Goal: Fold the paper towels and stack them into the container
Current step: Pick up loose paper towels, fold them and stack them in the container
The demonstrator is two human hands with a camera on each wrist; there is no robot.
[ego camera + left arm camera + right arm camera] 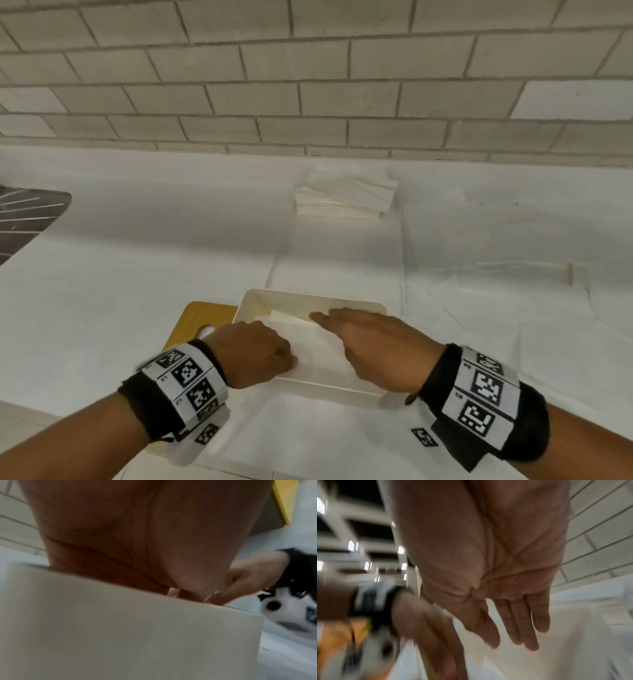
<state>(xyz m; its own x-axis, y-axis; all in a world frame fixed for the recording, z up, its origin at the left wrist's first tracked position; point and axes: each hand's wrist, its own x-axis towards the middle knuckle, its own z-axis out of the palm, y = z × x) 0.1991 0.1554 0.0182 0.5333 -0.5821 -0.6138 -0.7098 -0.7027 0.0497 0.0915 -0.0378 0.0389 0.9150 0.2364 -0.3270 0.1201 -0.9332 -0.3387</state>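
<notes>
A white rectangular container [310, 296] sits on the white-covered counter in front of me. A folded paper towel [317, 353] lies inside it. My left hand [270, 356] is at the towel's left edge with fingers curled down onto it, pinching that edge. The left wrist view shows that hand [137, 547] dipping behind the container's wall [120, 635]. My right hand [346, 325] lies flat over the towel, fingers straight and pointing left. The right wrist view shows its fingers [527, 631] extended. A stack of paper towels [342, 200] waits at the back, near the wall.
A wooden cutting board [202, 320] pokes out at the container's left side. A dark ribbed drainer [24, 219] is at the far left edge. A tiled wall [308, 85] closes the back of the counter. White sheeting [496, 308] covers the counter to the right.
</notes>
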